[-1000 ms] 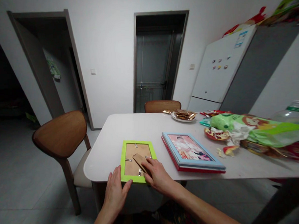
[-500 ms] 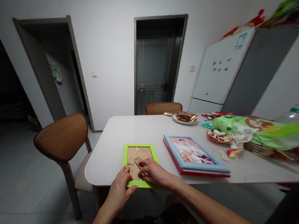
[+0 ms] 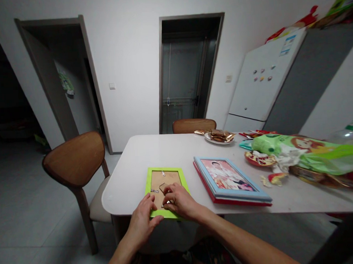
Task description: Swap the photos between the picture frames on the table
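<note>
A lime green picture frame [image 3: 183, 181] lies back side up at the table's near edge, its brown backing board [image 3: 173, 177] showing small metal clips. My left hand [image 3: 143, 214] rests on the frame's lower left corner, thumb and fingers apart. Over the lower right of the backing, my right hand [image 3: 180, 200] has its fingers pinched together near a small metal piece; what they grip is too small to make out. A thin dark stand outline shows beside those fingertips. Right of the frame sits a stack of picture frames [image 3: 200, 162], light blue over red, with a photo on top.
On the white table [image 3: 121, 162] are a plate of wrapped snacks [image 3: 220, 137], an opened pomegranate [image 3: 259, 159], crumpled tissue [image 3: 287, 157], peel pieces [image 3: 276, 178] and a green plastic bag [image 3: 316, 150]. Wooden chairs stand at the left [image 3: 77, 159] and far side [image 3: 194, 125].
The view has shifted slightly. My right hand's fingers have moved a little over the backing, while my left hand stays on the frame's corner.
</note>
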Demonstrator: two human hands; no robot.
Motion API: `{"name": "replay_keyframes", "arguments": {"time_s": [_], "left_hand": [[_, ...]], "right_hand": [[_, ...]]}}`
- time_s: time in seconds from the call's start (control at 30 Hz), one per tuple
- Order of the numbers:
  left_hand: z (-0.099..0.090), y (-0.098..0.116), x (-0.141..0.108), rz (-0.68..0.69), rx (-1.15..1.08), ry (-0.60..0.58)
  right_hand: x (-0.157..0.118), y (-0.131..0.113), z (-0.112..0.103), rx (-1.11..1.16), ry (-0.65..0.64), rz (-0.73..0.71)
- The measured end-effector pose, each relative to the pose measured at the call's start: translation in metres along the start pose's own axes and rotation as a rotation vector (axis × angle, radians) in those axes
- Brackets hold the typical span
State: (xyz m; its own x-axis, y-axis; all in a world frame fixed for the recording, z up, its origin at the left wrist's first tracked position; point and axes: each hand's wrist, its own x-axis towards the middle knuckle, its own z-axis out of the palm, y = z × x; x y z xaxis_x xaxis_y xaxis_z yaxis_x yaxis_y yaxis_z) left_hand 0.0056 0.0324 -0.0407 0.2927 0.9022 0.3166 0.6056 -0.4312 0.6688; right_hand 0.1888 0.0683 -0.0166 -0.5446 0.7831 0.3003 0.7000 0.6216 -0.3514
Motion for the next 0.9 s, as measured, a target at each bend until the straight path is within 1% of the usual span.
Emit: {"name": "replay_keyframes", "arguments": {"time_s": [0.13,0.23,0.43,0.57,0.63,0.73,0.83,0.9], "left_hand": [[0.0,0.0,-0.001,0.009,-0.007,0.007],[0.001,0.001,-0.002,0.011,-0.008,0.015],[0.002,0.004,-0.003,0.014,0.005,0.017],[0.001,0.004,-0.004,0.012,0.023,0.015],[0.002,0.004,-0.004,0.022,0.02,0.02],[0.003,0.003,-0.005,0.021,0.013,0.026],[0.003,0.003,-0.006,0.016,-0.01,0.019],[0.003,0.005,-0.006,0.017,-0.027,0.009]], "right_hand": [[0.004,0.0,0.004,0.017,0.011,0.062],[0.013,0.0,0.007,0.018,0.03,0.123],[0.04,-0.012,0.02,-0.135,0.062,0.195],[0.051,-0.015,0.031,-0.215,0.08,0.262],[0.054,-0.011,0.033,-0.233,0.099,0.283],[0.056,0.001,0.032,-0.197,0.115,0.285],[0.06,0.017,0.026,-0.198,0.139,0.391],[0.062,0.026,0.023,-0.216,0.13,0.467]]}}
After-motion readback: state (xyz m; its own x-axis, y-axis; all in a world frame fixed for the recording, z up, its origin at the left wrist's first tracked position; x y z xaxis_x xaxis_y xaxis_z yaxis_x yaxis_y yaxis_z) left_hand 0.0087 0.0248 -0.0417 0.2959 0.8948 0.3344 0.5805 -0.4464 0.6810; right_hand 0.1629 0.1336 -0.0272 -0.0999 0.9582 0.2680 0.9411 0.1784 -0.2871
